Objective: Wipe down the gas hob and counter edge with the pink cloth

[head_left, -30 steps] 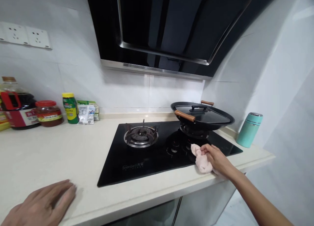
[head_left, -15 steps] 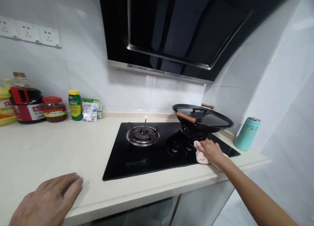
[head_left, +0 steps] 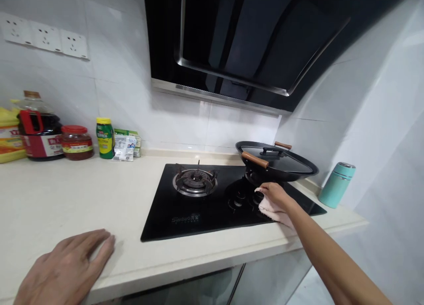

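Observation:
My right hand [head_left: 275, 194] grips a pale pink cloth [head_left: 272, 210] on the black glass gas stove [head_left: 205, 216], close beside the right control knob [head_left: 257, 198]. Part of the cloth drapes toward the stove's front edge, under my wrist. The left knob [head_left: 239, 199] stands uncovered. Just behind my right hand, a lidded black wok [head_left: 281, 162] with wooden handles sits over the right burner. The left burner [head_left: 195, 181] has nothing on it. My left hand [head_left: 66, 266] lies palm down on the cream countertop [head_left: 132, 256], fingers stretched out, near the front edge.
A turquoise flask [head_left: 337, 184] stands right of the stove. Along the back wall at left are a yellow jug [head_left: 10, 139], a dark sauce bottle [head_left: 41, 141], a red-lidded jar [head_left: 77, 143], a green bottle [head_left: 105, 139] and packets [head_left: 125, 146]. A range hood [head_left: 232, 44] overhangs the stove.
My right hand has moved slightly left with the cloth, up to the right knob, and its fingers now pinch the cloth. My left hand stays on the countertop. The view has shifted slightly.

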A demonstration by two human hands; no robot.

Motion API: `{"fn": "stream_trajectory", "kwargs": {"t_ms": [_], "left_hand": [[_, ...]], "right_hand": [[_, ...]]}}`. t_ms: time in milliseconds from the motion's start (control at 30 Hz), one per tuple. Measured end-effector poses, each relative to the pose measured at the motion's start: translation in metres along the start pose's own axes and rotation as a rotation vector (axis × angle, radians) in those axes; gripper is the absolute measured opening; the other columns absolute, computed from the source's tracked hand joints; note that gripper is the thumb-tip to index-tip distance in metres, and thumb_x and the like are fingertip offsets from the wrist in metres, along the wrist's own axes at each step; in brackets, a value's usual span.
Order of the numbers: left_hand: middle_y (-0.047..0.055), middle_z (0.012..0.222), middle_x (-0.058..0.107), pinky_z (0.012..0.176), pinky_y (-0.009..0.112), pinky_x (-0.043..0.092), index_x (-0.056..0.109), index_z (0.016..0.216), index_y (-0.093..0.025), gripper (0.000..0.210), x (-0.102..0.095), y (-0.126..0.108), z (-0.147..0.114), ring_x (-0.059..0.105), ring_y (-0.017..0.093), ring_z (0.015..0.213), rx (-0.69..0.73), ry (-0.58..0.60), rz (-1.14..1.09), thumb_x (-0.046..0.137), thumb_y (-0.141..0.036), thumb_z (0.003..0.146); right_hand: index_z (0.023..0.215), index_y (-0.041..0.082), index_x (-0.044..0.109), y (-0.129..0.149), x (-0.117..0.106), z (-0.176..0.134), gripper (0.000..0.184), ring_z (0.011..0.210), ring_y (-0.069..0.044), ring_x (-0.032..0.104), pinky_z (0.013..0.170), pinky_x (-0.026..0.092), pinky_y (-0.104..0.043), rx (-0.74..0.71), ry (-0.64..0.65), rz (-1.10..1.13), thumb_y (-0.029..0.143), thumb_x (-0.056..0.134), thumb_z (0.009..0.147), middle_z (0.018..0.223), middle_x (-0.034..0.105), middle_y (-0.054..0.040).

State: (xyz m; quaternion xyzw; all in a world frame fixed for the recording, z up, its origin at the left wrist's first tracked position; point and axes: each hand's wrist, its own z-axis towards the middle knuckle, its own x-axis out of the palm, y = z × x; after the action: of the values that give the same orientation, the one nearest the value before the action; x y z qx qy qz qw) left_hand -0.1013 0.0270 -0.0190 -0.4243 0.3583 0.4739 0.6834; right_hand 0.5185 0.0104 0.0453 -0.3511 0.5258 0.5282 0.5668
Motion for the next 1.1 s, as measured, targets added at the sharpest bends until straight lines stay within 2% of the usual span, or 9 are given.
{"fn": "stream_trajectory", "kwargs": {"t_ms": [200,367,467,567,700,800,1000,1100], "left_hand": [[0.005,0.13,0.074,0.105,0.048,0.046,0.077,0.113,-0.028,0.053,-0.01,-0.008,0.001,0.061,0.033,0.128,-0.033,0.064,0.021,0.04,-0.056,0.087],[0.005,0.132,0.073,0.106,0.048,0.046,0.077,0.113,-0.028,0.058,-0.018,-0.016,0.001,0.06,0.033,0.129,-0.073,0.099,0.017,0.037,-0.06,0.087],[0.005,0.133,0.073,0.106,0.047,0.046,0.077,0.113,-0.028,0.058,-0.021,-0.02,0.0,0.06,0.033,0.13,-0.081,0.102,0.021,0.036,-0.06,0.088],[0.006,0.133,0.073,0.106,0.047,0.045,0.076,0.115,-0.027,0.057,-0.02,-0.02,0.0,0.06,0.033,0.129,-0.078,0.089,0.027,0.037,-0.059,0.089],[0.006,0.132,0.073,0.106,0.047,0.045,0.076,0.113,-0.027,0.055,-0.014,-0.013,0.0,0.059,0.033,0.129,-0.078,0.072,0.032,0.037,-0.058,0.089],[0.006,0.133,0.073,0.106,0.047,0.044,0.077,0.112,-0.027,0.054,-0.009,-0.009,0.0,0.059,0.033,0.13,-0.065,0.051,0.031,0.04,-0.058,0.089],[0.007,0.133,0.073,0.108,0.048,0.043,0.077,0.112,-0.026,0.054,-0.006,-0.006,0.0,0.059,0.032,0.129,-0.069,0.022,0.018,0.04,-0.058,0.088],[0.007,0.132,0.073,0.108,0.048,0.043,0.077,0.113,-0.026,0.057,-0.006,-0.006,-0.001,0.059,0.032,0.129,-0.067,0.035,0.012,0.04,-0.06,0.087]], "right_hand": [[0.095,0.02,0.072,0.019,0.01,0.026,0.032,0.081,-0.016,0.063,0.072,0.043,-0.024,-0.06,0.051,0.103,0.034,0.043,0.097,0.088,0.072,-0.001],[0.091,0.023,0.072,0.035,0.011,0.027,0.023,0.08,-0.014,0.062,0.071,0.041,-0.023,-0.161,0.099,0.072,0.028,0.049,0.093,0.092,0.071,0.0],[0.09,0.025,0.073,0.04,0.009,0.022,0.018,0.089,-0.015,0.062,0.079,0.041,-0.024,-0.25,0.121,0.019,0.027,0.056,0.09,0.099,0.07,0.0002],[0.087,0.026,0.073,0.044,0.009,0.016,0.016,0.098,-0.018,0.061,0.095,0.039,-0.03,-0.34,0.125,-0.049,0.025,0.057,0.09,0.101,0.069,-0.0008],[0.083,0.022,0.07,0.048,0.01,0.003,0.021,0.098,-0.02,0.059,0.11,0.029,-0.044,-0.455,0.103,-0.108,0.019,0.052,0.093,0.1,0.067,-0.0047],[0.092,0.021,0.07,0.05,0.01,-0.016,0.028,0.099,-0.019,0.059,0.114,0.025,-0.046,-0.538,0.079,-0.109,0.014,0.043,0.096,0.103,0.067,-0.0065],[0.093,0.023,0.065,0.047,0.008,-0.061,0.034,0.097,-0.018,0.056,0.107,0.035,-0.04,-0.721,0.028,0.021,0.021,0.033,0.105,0.099,0.064,-0.0046],[0.095,0.024,0.064,0.046,0.001,-0.073,0.031,0.098,-0.019,0.055,0.101,0.039,-0.038,-0.702,0.036,0.095,0.024,0.035,0.106,0.1,0.064,-0.0041]]}}
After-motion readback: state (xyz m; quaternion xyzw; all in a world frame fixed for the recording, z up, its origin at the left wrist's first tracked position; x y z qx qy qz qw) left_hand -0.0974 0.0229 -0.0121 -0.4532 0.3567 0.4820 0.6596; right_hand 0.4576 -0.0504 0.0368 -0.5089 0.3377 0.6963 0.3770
